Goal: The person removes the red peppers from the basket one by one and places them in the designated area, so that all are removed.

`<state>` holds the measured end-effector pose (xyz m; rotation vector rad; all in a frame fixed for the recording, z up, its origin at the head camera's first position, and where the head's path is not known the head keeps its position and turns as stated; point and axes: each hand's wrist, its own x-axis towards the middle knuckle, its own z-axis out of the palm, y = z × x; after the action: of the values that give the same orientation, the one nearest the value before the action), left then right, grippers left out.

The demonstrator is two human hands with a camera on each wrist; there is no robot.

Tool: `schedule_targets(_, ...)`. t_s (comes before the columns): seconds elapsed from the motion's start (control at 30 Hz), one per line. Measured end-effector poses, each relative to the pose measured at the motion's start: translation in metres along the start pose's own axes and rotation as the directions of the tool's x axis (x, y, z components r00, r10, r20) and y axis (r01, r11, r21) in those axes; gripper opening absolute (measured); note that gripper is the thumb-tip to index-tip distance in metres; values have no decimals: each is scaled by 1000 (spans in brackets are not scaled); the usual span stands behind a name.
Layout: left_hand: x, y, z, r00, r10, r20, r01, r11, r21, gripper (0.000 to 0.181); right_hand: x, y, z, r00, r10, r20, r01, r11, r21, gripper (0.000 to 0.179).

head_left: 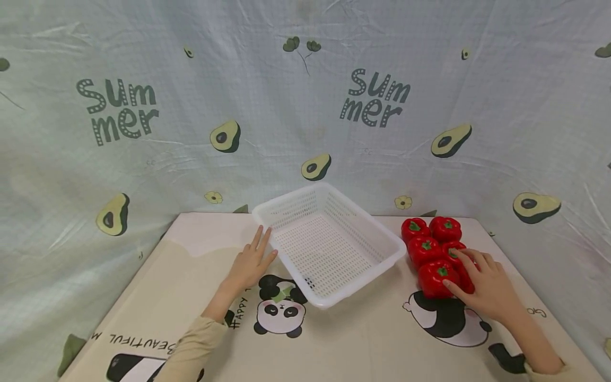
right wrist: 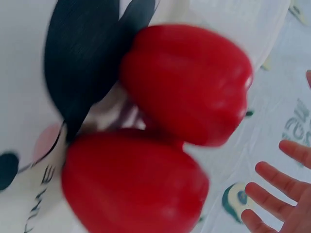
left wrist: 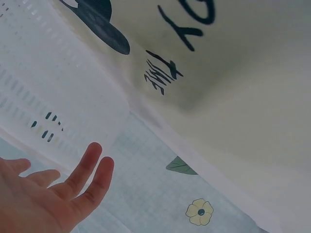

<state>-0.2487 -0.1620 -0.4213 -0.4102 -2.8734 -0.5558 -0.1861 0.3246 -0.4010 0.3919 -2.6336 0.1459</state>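
Observation:
A white perforated plastic basket (head_left: 377, 228) sits turned at an angle on the table. My left hand (head_left: 250, 262) is at its left side, fingers extended with the tips right at the rim; the left wrist view shows the hand (left wrist: 63, 194) with spread fingers by the basket wall (left wrist: 87, 97). To the basket's right stands a cluster of several red bell peppers (head_left: 436, 278) with green stems. Over the right side of this cluster is my right hand (head_left: 489, 289), its fingers spread above the nearer peppers. Two peppers (right wrist: 184, 82) fill much of the right wrist view, beside the spread fingers (right wrist: 277, 179).
The table (head_left: 353, 350) has a cream cover printed with pandas and lettering. Behind and at both sides hangs a pale cloth (head_left: 267, 95) with avocado and "summer" prints. The basket's far corner is close to the back cloth.

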Motion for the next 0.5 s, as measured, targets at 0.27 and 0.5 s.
schedule_targets(0.27,-19,-4,-13,995,64,-75,-66,998,-20,62,5,-27,2,999,-51,1,51,997,50,79)
schedule_targets(0.5,-34,1,-28,986,123,-115,-122,992,19,66,4,-46,13,994,-108,-1,108,990,87,86)
